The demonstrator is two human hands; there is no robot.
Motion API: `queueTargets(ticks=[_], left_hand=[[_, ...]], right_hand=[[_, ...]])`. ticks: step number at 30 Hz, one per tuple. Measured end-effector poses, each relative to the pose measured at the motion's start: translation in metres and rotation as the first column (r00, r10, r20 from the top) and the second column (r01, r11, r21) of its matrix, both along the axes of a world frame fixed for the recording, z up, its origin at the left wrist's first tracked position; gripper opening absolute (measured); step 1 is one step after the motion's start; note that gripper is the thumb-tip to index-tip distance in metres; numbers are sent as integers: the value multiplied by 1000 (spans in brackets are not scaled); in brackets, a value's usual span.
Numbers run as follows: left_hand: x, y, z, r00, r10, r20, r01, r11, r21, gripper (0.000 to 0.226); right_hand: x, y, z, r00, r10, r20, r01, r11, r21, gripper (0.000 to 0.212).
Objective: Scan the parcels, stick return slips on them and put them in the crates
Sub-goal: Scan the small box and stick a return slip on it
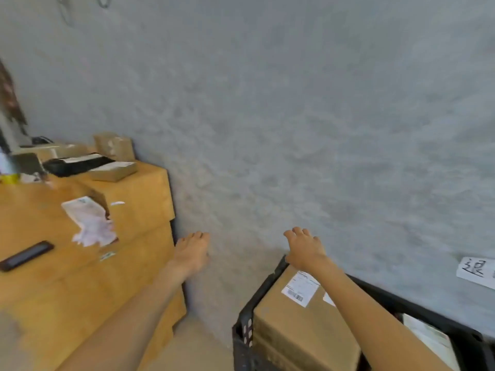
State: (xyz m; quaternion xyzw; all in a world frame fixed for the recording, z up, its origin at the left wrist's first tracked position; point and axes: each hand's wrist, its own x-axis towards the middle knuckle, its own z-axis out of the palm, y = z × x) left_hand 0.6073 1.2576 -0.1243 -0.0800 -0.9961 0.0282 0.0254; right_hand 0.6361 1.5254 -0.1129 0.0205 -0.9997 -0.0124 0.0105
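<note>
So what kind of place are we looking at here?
Probably a small parcel-returns or shipping room: a brown cardboard parcel with a white barcode label sits in a black plastic crate, and more small cardboard boxes lie on the wooden counter.

Matt cardboard parcel (300, 325) — black plastic crate (245, 336) — rough grey wall (294, 116).
</note>
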Motion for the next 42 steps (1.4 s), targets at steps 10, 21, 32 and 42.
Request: queueTargets(ticks=[10,21,32,42], left_hand=[[66,-340,33,888,454,-67,-447,889,97,53],[141,-579,0,640,768,6,-767,639,56,57],[32,-765,31,536,843,-43,-842,537,39,57],[-33,-931,34,524,851,-34,-850,525,48,55]], right_hand=[[-51,-350,31,902,424,-78,-425,905,10,58],[-75,-663,-1,605,796,11,-796,605,-25,58],[-219,-869,18,512,858,-45,-859,511,-40,57],[-292,-1045,18,501,864,-46,-865,501,-4,54]])
